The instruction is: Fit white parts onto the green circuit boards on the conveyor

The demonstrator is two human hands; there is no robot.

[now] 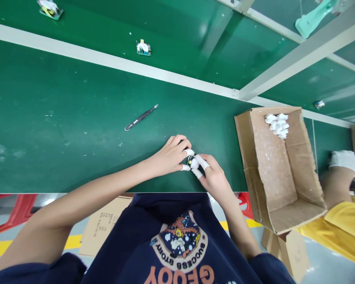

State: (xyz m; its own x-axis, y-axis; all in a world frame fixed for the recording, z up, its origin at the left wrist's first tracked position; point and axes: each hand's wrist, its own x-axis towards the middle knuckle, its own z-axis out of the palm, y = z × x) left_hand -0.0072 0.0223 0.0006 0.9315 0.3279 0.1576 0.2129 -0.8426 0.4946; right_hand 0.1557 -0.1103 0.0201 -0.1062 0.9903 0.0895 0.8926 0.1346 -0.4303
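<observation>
The desk [77, 94] is green, lightly scuffed, and edged at the rear by a pale metal rail [121, 65]. Beyond the rail lies a second green surface [177, 19] carrying further boards [143, 48]. The floor [322, 268] is grey with yellow lines; a red stool [19, 211] and a flat carton [102, 228] show below the front edge.

The board [189, 161] is located near the front edge, between the two hands. The left hand [174, 154]: thumb and forefinger, both in white covers, set a narrow gap apart, gripping the board from its left side. The right hand [216, 177]: covered fingers [202, 161] nearly closed, holding a white piece [194, 163] against the board's right side.

Tweezers [141, 117] lie to the rear left, untouched. An open box [272, 173] stands at right, with white wads [278, 126] grouped at its far end. Beside it, a co-worker's gloved hand [345, 161] is visible.
</observation>
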